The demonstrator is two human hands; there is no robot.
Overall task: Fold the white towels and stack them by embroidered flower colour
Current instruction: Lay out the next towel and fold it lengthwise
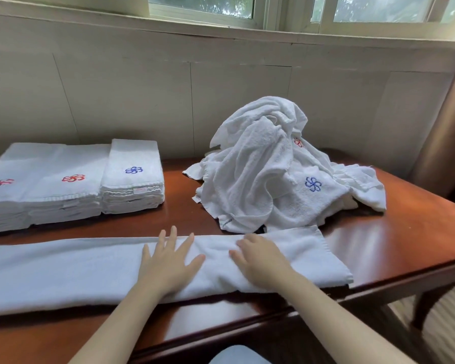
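Observation:
A white towel (63, 269), folded into a long strip, lies across the front of the wooden table (405, 232). My left hand (168, 261) presses flat on it with fingers spread. My right hand (258, 258) rests on the strip just to the right, fingers lightly bent. A heap of unfolded white towels (273, 174) rises behind, showing a blue flower and a red flower. At the back left stand two stacks with red flowers (50, 185) and one stack with a blue flower (133, 177).
A panelled wall and a window sill run behind the table. A brown curtain (447, 127) hangs at the right. The table's right edge and leg drop to a pale carpet (441, 324).

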